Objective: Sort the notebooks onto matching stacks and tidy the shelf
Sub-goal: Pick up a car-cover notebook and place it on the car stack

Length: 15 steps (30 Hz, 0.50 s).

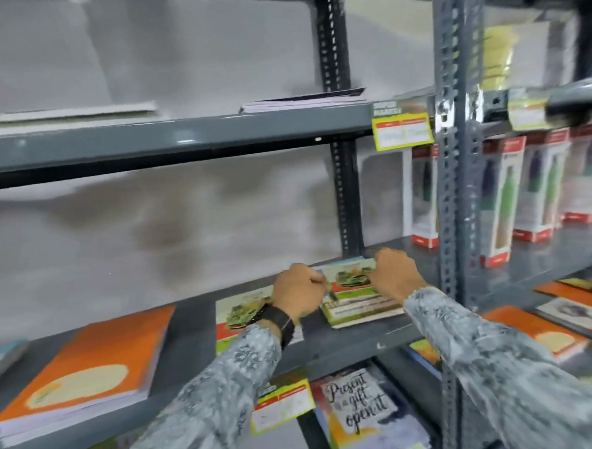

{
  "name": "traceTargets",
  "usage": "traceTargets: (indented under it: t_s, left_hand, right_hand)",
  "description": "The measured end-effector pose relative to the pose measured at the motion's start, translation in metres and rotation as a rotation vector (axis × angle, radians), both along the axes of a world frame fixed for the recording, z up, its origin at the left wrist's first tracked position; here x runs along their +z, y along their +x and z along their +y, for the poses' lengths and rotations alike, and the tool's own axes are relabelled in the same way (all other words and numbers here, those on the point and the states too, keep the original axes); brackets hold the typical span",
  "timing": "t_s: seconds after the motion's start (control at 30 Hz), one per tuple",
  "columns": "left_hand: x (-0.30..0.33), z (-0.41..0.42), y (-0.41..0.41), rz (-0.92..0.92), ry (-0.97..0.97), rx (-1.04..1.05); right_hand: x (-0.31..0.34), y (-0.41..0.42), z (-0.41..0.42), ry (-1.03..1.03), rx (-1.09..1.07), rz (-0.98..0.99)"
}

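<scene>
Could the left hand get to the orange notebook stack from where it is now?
Probably yes. The left hand is on the same shelf as the orange stack, with only a flat green-and-white notebook lying between them.

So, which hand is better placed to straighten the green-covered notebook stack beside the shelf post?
Probably the right hand: it rests on the green-covered notebook stack beside the grey perforated metal post. The left hand sits at its left edge, nearer the neighbouring stack.

Boxed bottles (503,206) in red-trimmed white cartons stand upright in a row on the right-hand rack, a yellow-green price tag (402,129) hangs from the upper ledge beside a perforated grey upright (456,168), and another tag (281,405) hangs lower down.
</scene>
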<state>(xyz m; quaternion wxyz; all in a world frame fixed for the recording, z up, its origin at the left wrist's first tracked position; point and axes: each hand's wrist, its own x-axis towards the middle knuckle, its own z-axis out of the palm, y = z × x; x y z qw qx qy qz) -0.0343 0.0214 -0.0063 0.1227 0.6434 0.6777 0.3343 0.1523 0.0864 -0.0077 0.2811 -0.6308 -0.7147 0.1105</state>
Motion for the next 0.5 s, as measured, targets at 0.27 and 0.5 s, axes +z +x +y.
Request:
traceTargets:
  t_s: [0.27,0.5]
  left_hand:
    - [-0.015,0.075,0.05,0.254,-0.353,0.142]
    - [-0.019,0.081,0.047,-0.066,-0.264,0.272]
  right_hand:
    - [-0.006,0.019,0.041,-0.265,0.053,-0.073]
    - [-0.025,0.009,0.039,-0.148,-0.015,-0.145]
